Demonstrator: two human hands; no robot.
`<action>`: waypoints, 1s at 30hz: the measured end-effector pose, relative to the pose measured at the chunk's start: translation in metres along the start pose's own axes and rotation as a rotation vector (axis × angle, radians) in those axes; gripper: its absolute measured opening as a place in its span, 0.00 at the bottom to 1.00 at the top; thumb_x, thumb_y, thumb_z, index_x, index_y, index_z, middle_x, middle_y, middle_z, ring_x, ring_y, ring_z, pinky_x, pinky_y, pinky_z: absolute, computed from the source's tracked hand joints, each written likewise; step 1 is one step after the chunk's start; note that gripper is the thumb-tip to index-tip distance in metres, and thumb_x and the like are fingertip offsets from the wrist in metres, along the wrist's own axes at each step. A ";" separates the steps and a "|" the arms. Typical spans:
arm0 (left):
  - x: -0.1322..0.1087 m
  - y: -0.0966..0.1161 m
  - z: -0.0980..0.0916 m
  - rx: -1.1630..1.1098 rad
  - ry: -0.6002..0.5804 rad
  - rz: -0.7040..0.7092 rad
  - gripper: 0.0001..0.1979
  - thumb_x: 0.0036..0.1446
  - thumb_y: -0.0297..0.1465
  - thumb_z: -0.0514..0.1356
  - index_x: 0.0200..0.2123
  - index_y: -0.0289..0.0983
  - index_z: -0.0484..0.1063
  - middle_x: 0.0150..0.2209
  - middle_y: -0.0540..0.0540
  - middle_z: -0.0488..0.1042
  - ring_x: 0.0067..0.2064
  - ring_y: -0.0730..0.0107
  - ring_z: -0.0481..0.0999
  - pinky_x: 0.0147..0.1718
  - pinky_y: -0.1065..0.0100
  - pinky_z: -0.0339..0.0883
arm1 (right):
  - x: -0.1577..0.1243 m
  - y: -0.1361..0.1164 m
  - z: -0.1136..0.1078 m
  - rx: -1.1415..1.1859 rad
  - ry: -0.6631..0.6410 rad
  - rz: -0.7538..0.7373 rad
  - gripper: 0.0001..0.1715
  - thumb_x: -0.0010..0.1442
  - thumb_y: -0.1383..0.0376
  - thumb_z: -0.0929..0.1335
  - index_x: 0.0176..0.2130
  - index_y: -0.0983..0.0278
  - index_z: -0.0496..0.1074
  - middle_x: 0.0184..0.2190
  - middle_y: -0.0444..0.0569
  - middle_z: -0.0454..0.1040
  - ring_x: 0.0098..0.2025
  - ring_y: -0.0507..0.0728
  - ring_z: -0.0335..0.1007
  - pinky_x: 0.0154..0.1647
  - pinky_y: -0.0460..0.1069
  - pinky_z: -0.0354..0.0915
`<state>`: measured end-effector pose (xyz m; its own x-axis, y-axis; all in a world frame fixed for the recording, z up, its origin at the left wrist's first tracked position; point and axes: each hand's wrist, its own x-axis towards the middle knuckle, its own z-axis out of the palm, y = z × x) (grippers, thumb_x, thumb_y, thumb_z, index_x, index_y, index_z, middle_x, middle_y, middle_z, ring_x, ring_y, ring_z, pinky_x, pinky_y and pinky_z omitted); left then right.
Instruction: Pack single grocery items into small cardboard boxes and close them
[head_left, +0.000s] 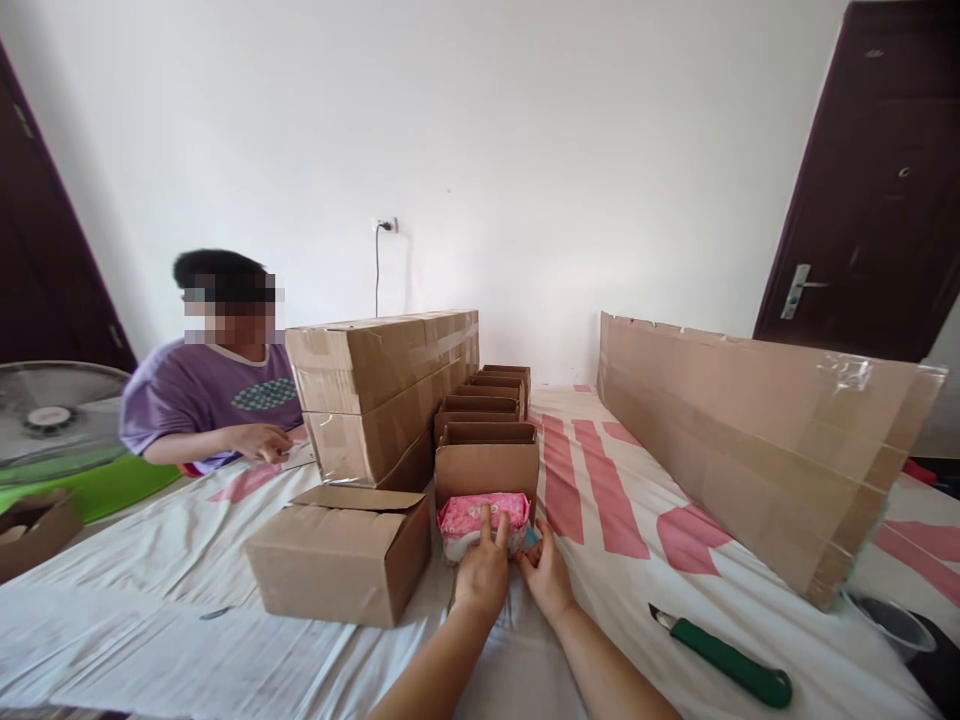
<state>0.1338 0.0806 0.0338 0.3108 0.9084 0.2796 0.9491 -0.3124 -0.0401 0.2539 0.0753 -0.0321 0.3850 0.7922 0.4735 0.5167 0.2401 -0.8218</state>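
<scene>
A pink and white packet (480, 512) lies at the near end of a row of open cardboard boxes (486, 468). My left hand (484, 570) rests on the packet's front, two fingers stretched up over its pink face. At the packet's right corner, my right hand (546, 572) has thumb and forefinger close together, near a small bluish bit; what they pinch, if anything, is too small to make out. A cardboard box (337, 560) with its top flaps partly raised sits left of my hands.
Taped boxes (390, 400) are stacked behind on the left. A large cardboard panel (750, 440) stands at the right. A green-handled knife (731, 660) lies near right. A person in purple (217, 400) sits at the left, beside a fan (52, 420).
</scene>
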 end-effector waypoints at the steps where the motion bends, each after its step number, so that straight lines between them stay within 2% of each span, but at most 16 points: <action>1: 0.002 0.000 0.000 -0.001 -0.001 -0.005 0.32 0.60 0.20 0.51 0.67 0.41 0.54 0.68 0.26 0.51 0.35 0.56 0.83 0.32 0.58 0.78 | 0.000 0.000 0.000 0.006 0.005 -0.005 0.28 0.51 0.67 0.67 0.52 0.68 0.65 0.19 0.39 0.69 0.23 0.56 0.70 0.27 0.48 0.64; 6: 0.010 -0.006 0.002 -0.016 -0.011 0.006 0.30 0.62 0.22 0.49 0.66 0.40 0.54 0.68 0.27 0.50 0.37 0.56 0.83 0.34 0.58 0.78 | -0.002 -0.002 0.001 0.006 0.027 -0.016 0.20 0.52 0.68 0.66 0.46 0.64 0.68 0.19 0.40 0.70 0.23 0.56 0.70 0.26 0.48 0.63; 15: 0.023 -0.013 0.005 -0.075 0.013 0.032 0.27 0.63 0.25 0.50 0.65 0.39 0.56 0.69 0.31 0.50 0.40 0.54 0.81 0.38 0.55 0.76 | -0.004 -0.007 0.001 -0.058 -0.019 0.007 0.17 0.50 0.70 0.66 0.43 0.63 0.68 0.19 0.39 0.70 0.23 0.56 0.70 0.27 0.47 0.60; 22: 0.022 -0.017 0.004 -0.144 -0.001 0.035 0.30 0.61 0.24 0.51 0.66 0.42 0.54 0.70 0.35 0.48 0.43 0.54 0.80 0.41 0.56 0.74 | -0.005 -0.010 -0.001 -0.082 -0.044 0.011 0.13 0.51 0.69 0.65 0.40 0.62 0.68 0.19 0.39 0.70 0.24 0.56 0.70 0.27 0.47 0.60; 26: 0.013 -0.019 -0.003 -0.209 -0.037 0.037 0.34 0.58 0.22 0.54 0.67 0.43 0.51 0.71 0.37 0.44 0.48 0.54 0.78 0.43 0.60 0.72 | -0.004 -0.008 0.000 -0.080 -0.021 0.009 0.18 0.52 0.69 0.65 0.45 0.64 0.67 0.20 0.40 0.70 0.24 0.57 0.71 0.28 0.48 0.61; 30: -0.006 -0.019 -0.011 -0.285 -0.051 0.021 0.36 0.57 0.24 0.56 0.67 0.40 0.49 0.71 0.32 0.35 0.48 0.55 0.79 0.43 0.62 0.71 | -0.003 -0.005 0.001 -0.060 0.007 0.001 0.25 0.53 0.66 0.64 0.52 0.66 0.64 0.19 0.39 0.69 0.23 0.57 0.70 0.27 0.49 0.62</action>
<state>0.1131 0.0783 0.0435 0.3396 0.9114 0.2323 0.8921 -0.3903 0.2275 0.2491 0.0723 -0.0296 0.3908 0.7885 0.4748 0.5613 0.2047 -0.8019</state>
